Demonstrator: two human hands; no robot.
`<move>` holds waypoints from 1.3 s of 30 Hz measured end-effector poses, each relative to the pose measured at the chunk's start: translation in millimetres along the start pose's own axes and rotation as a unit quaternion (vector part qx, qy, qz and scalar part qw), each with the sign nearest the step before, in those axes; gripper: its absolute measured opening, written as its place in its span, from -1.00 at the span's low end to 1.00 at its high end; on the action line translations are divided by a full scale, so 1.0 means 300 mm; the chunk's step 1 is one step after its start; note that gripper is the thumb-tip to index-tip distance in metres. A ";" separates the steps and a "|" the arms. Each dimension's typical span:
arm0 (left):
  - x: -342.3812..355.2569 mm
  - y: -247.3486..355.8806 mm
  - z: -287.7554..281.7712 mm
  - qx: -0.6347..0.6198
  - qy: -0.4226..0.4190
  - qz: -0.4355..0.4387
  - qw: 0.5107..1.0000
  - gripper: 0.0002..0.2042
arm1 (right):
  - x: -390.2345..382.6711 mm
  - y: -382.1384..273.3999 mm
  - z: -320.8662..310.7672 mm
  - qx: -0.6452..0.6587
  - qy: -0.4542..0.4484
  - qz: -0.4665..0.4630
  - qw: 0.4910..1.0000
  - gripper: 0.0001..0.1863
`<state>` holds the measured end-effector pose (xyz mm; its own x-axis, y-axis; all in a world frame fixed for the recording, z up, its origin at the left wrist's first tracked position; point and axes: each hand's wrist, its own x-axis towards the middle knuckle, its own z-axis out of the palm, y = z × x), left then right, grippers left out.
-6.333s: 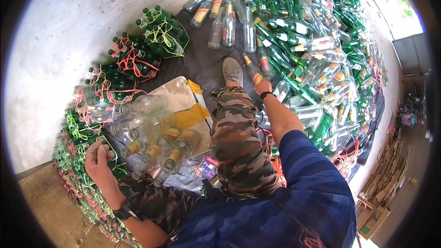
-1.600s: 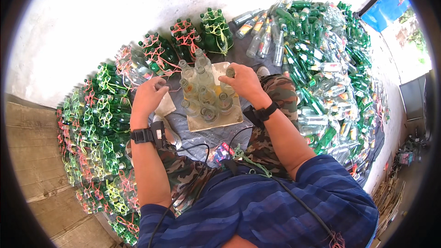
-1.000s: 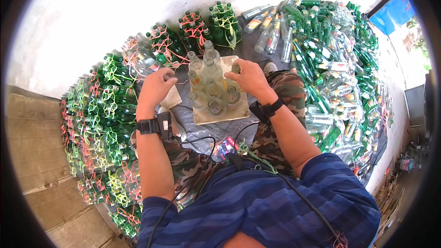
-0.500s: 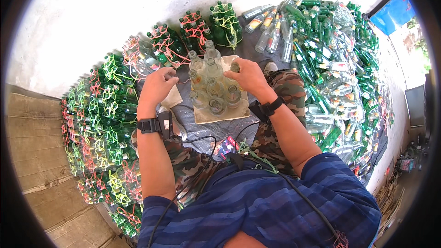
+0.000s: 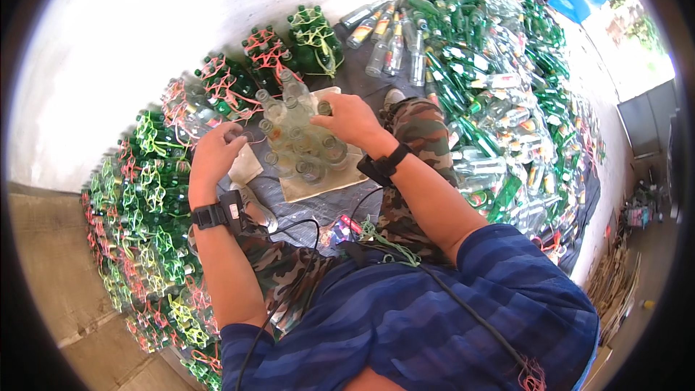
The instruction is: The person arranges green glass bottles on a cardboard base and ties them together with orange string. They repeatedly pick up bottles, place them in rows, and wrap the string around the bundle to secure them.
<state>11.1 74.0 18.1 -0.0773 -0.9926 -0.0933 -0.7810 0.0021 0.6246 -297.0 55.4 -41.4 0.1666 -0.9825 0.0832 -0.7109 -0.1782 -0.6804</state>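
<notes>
While half curled, the right hand [image 5: 351, 122] clasps a bottle neck [image 5: 325, 108].

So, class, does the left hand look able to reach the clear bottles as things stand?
Probably yes: the left hand is close beside the clear bottles, and nothing solid appears to block the gap.

Right hand [image 5: 347, 120] on bottle [image 5: 325, 109], clustered clear bottles [image 5: 295, 137]
</notes>
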 end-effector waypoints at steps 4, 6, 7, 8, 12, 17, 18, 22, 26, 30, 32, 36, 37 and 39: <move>0.013 -0.032 0.011 -0.012 -0.001 -0.005 1.000 -0.72 | -0.005 -0.010 0.004 0.004 0.018 -0.006 1.000 -0.53; 0.019 -0.033 0.018 -0.024 -0.009 -0.007 1.000 -0.71 | -0.008 -0.007 0.002 0.002 0.028 -0.013 1.000 -0.53; 0.020 -0.031 0.020 -0.030 -0.013 -0.008 0.999 -0.71 | -0.007 -0.009 -0.004 -0.004 0.007 0.000 1.000 -0.52; 0.022 -0.029 0.019 -0.030 -0.012 -0.004 0.999 -0.71 | -0.004 -0.010 -0.011 -0.010 -0.014 0.014 1.000 -0.52; 0.016 -0.027 0.016 -0.039 -0.012 -0.009 0.999 -0.71 | -0.005 -0.003 0.005 -0.013 -0.007 -0.007 1.000 -0.52; 0.023 -0.019 0.022 -0.011 -0.027 -0.004 1.000 -0.71 | -0.011 0.012 0.008 -0.007 -0.008 0.005 1.000 -0.50; 0.025 -0.021 0.023 -0.008 -0.027 -0.004 1.000 -0.71 | -0.010 0.013 0.004 -0.009 -0.012 0.006 1.000 -0.49; 0.026 -0.030 0.025 -0.014 -0.034 0.005 0.999 -0.70 | -0.021 0.013 -0.003 0.014 0.001 -0.006 1.000 -0.54; 0.033 -0.027 0.027 -0.026 -0.042 0.004 0.999 -0.70 | -0.025 0.027 -0.026 0.029 0.001 -0.015 0.999 -0.52; 0.060 -0.070 0.038 -0.020 -0.055 0.009 0.998 -0.70 | -0.042 0.067 -0.065 0.043 0.043 -0.054 0.997 -0.54; 0.053 -0.097 0.030 -0.031 -0.051 0.008 0.998 -0.70 | -0.077 0.026 -0.167 0.170 0.005 0.016 0.985 -0.58; 0.037 -0.094 0.033 -0.040 -0.044 0.007 0.998 -0.70 | -0.208 0.047 -0.400 0.374 0.067 0.065 0.923 -0.68; 0.031 -0.100 0.029 -0.044 -0.042 0.004 0.998 -0.70 | -0.242 0.065 -0.455 0.391 0.090 0.071 0.913 -0.68; 0.036 -0.120 0.027 -0.042 -0.046 0.002 0.998 -0.68 | -0.307 0.148 -0.556 0.405 0.111 0.095 0.902 -0.69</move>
<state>33.3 64.2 -11.7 -0.1399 -0.9775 -0.1579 -0.7260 -0.0071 0.6876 -457.9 129.0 42.0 -0.1105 -0.9938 -0.0077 0.0365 0.0037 -0.9993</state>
